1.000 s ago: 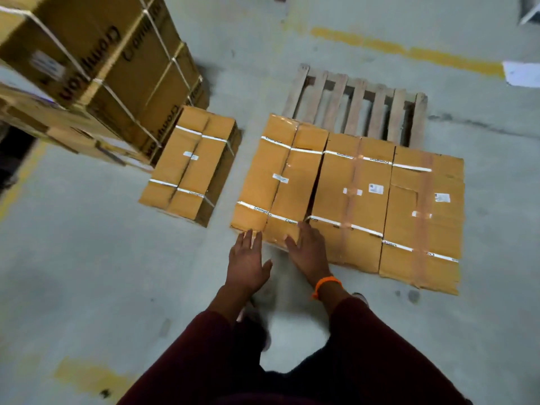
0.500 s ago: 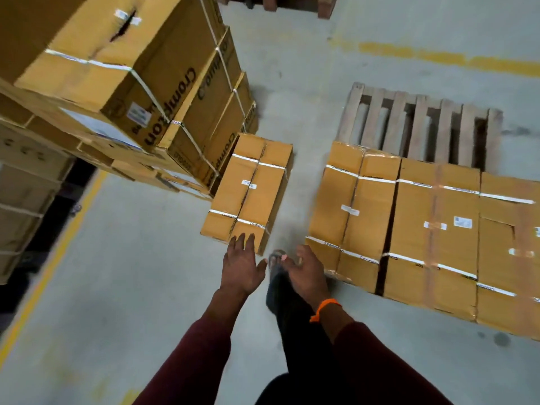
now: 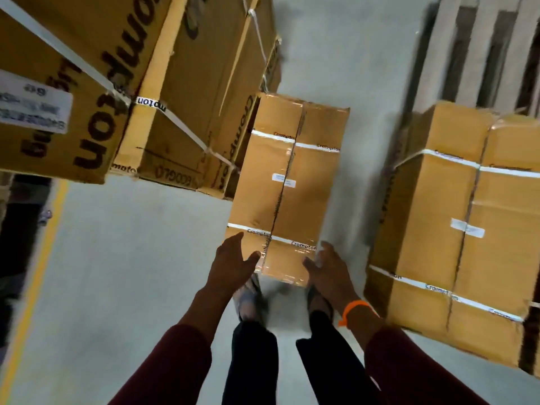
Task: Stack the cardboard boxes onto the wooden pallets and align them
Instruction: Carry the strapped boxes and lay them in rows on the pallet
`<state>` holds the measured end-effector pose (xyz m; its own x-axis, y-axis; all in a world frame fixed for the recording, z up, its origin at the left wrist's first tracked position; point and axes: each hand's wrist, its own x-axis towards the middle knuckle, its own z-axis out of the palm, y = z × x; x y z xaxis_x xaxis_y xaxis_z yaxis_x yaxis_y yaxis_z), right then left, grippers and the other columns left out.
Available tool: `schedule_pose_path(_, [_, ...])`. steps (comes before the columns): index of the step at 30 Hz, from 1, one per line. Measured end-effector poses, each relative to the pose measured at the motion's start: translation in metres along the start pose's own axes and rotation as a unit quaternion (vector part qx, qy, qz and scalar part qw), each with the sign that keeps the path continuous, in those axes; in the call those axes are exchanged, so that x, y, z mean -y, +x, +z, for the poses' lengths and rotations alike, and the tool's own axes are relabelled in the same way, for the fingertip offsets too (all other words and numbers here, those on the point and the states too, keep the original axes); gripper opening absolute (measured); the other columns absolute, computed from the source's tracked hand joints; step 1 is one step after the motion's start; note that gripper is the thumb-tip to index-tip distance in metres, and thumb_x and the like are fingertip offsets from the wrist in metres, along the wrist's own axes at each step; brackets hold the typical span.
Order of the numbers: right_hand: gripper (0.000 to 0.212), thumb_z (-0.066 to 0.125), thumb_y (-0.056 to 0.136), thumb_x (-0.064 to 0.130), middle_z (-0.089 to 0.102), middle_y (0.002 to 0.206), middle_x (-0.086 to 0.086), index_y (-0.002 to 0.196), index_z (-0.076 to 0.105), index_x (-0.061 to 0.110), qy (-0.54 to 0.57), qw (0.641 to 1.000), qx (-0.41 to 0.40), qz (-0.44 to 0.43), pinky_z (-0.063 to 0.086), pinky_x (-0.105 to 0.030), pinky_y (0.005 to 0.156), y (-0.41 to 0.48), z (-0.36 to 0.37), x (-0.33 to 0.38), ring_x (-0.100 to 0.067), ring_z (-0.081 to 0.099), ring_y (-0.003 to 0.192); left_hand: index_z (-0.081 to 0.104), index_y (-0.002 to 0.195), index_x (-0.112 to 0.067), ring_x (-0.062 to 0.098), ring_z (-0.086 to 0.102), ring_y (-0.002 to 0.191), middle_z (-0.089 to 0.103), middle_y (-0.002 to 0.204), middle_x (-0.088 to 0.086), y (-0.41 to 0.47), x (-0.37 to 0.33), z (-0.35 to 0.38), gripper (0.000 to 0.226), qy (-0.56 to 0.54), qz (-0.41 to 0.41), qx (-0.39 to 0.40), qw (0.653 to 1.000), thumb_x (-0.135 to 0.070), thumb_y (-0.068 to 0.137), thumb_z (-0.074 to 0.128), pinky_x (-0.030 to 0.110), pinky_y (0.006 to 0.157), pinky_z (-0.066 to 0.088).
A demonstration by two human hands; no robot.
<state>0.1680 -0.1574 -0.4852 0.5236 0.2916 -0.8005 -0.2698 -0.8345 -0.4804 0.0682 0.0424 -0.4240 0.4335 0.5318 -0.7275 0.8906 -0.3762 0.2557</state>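
Observation:
A long cardboard box [image 3: 289,185] with two white straps lies alone on the concrete floor straight ahead. My left hand [image 3: 230,264] reaches its near left corner with fingers spread. At the near right corner is my right hand [image 3: 328,270], fingers relaxed, an orange band on the wrist. Neither hand grips the box. To the right, boxes [image 3: 464,229] lie on a wooden pallet [image 3: 479,51], whose bare slats show behind them.
A tall stack of large strapped cartons [image 3: 122,83] stands at the left, close to the lone box. A yellow floor line [image 3: 38,273] runs along the left edge. My feet [image 3: 251,299] stand just before the box.
I have stepped left from the pallet toward the lone box. Both hands left the pallet boxes and now flank the lone box's near end.

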Motion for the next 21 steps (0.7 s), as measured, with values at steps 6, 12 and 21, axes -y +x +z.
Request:
schedule_pose_path(6, [0.099,0.076,0.088,0.045,0.037,0.160,-0.017,0.160,0.021,0.005,0.083,0.985,-0.079,0.131,0.032,-0.043,0.120,0.136,0.062,-0.068,-0.034,0.038,0.146,0.047,0.136,-0.008,0.035,0.060,0.121,0.060,0.133,0.014,0.175,0.090,0.066,0.086,-0.091,-0.122,-0.004,0.988,-0.049,0.068,0.080,0.048,0.099,0.052])
schedule_pose_path(12, [0.076,0.074,0.063,0.080,0.072,0.115,0.009,0.121,0.064,0.032,0.212,0.963,-0.113,0.120,0.054,-0.045,0.097,0.131,0.072,-0.067,-0.023,0.067,0.107,0.054,0.137,-0.023,0.032,0.060,0.118,0.061,0.131,0.007,0.168,0.081,0.067,0.086,-0.121,-0.091,-0.034,0.988,-0.070,0.065,0.063,0.051,0.098,0.051])
schedule_pose_path(21, [0.021,0.073,0.091,0.042,0.071,0.091,0.013,0.107,0.066,0.029,0.180,0.957,-0.227,-0.019,0.047,-0.008,0.056,-0.027,-0.142,0.105,0.009,0.065,0.069,0.053,0.140,-0.029,0.026,0.054,0.122,0.056,0.135,0.001,0.059,-0.097,-0.113,0.068,-0.158,0.085,-0.110,0.978,-0.063,0.081,0.060,0.051,0.104,0.046])
